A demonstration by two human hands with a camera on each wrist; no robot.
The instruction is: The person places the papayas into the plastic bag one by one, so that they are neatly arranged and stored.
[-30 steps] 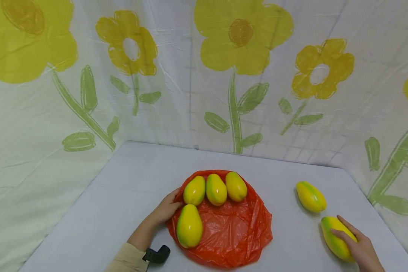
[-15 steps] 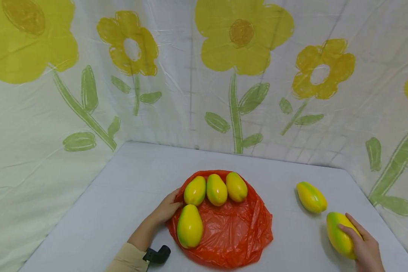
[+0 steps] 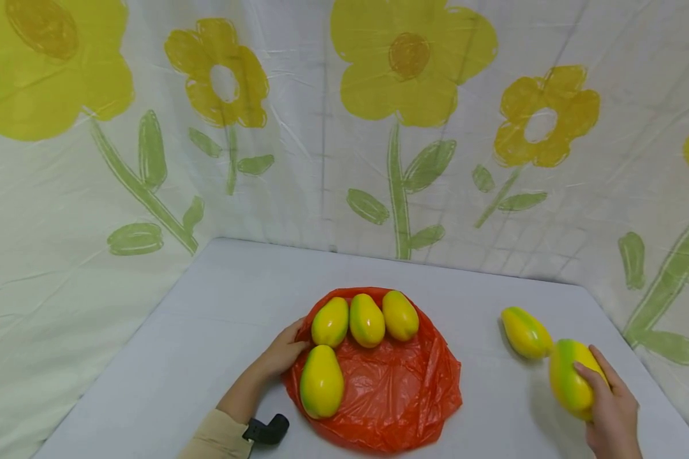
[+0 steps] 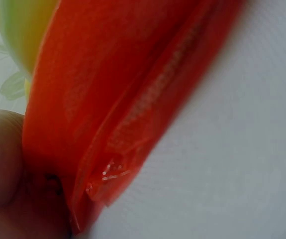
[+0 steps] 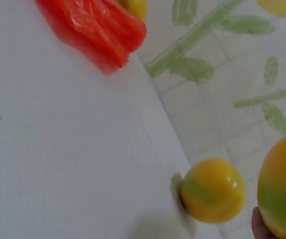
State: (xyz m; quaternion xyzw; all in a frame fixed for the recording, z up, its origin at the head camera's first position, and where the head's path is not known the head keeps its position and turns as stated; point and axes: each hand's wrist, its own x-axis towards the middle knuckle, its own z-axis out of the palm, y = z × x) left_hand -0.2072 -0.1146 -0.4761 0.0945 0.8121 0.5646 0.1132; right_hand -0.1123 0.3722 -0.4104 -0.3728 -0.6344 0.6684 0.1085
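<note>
A red plastic bag [image 3: 387, 395] lies spread open on the table, with several yellow-green papayas in it. Three, such as the middle papaya [image 3: 367, 320], line its far side; another papaya [image 3: 321, 382] lies at its near left. My left hand [image 3: 284, 352] grips the bag's left rim; in the left wrist view the thumb [image 4: 1, 159] presses against the red plastic [image 4: 98, 89]. Off to the right, my right hand [image 3: 615, 408] holds a papaya [image 3: 570, 379] above the table, fingers round its right side. The right wrist view shows this papaya [image 5: 284, 189] at its right edge.
One loose papaya [image 3: 525, 332] lies on the white table [image 3: 235, 274] beyond the held one. A black wrist-worn device [image 3: 266, 429] sits at the left sleeve, near the bag. Behind the table hangs a white curtain [image 3: 298, 159] printed with yellow flowers.
My right hand has lifted its papaya off the table and moved it slightly away from me, turning it a little. The left hand and the bag stay in place.
</note>
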